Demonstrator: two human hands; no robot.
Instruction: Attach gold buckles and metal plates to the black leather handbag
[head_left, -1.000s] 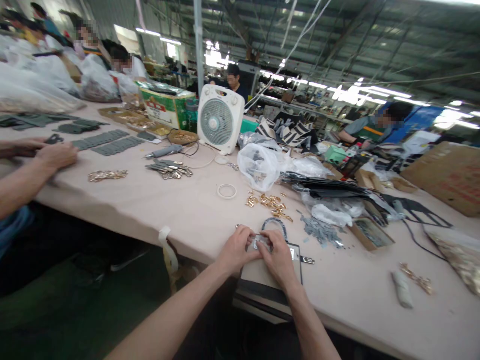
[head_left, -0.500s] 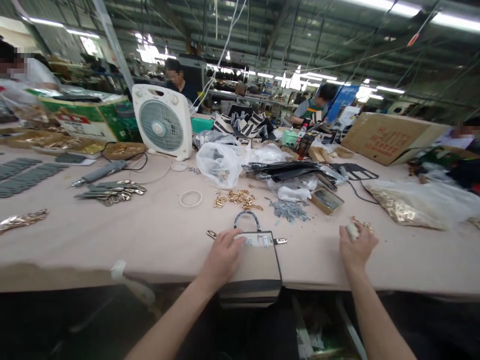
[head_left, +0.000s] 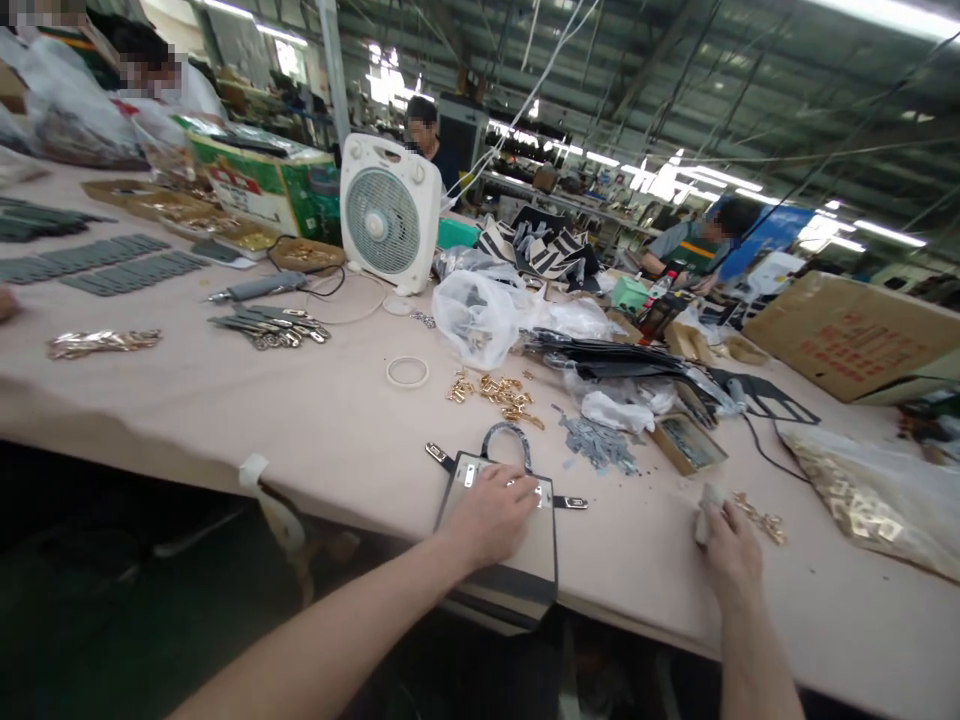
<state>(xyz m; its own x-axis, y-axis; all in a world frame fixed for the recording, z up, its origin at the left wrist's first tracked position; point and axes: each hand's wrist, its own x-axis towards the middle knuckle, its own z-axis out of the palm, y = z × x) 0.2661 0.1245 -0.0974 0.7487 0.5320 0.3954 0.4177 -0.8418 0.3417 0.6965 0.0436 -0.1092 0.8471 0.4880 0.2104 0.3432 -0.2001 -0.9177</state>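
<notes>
A small beige handbag (head_left: pixel 491 590) with dark edging lies at the table's front edge, its lower part hanging over. Its dark round handle (head_left: pixel 507 428) points away from me, and a strap with a metal fitting (head_left: pixel 571 503) sticks out on each side. My left hand (head_left: pixel 491 515) lies across the bag's upper part, fingers slightly bent over the small metal plates there. What lies under the fingertips is hidden. Off to the right, my right hand (head_left: pixel 731 550) grips a pale, whitish block (head_left: pixel 709 508) of unclear kind, beside a few gold-coloured metal fittings (head_left: pixel 763 520).
Beyond the bag lie gold fittings (head_left: pixel 506 393), grey scraps (head_left: pixel 600 440) and a tape roll (head_left: pixel 407 372). A fan (head_left: pixel 390 215) stands behind. Left are a soldering-iron-like tool (head_left: pixel 266 287) and grey straps (head_left: pixel 127 262); right, a bag of fittings (head_left: pixel 862 490) and a carton (head_left: pixel 855 335). Several people work beyond.
My left hand has moved from the bag's left edge to across its upper middle. My right hand still holds the pale block, now turned on its side of the fittings. The view has tilted and swung left.
</notes>
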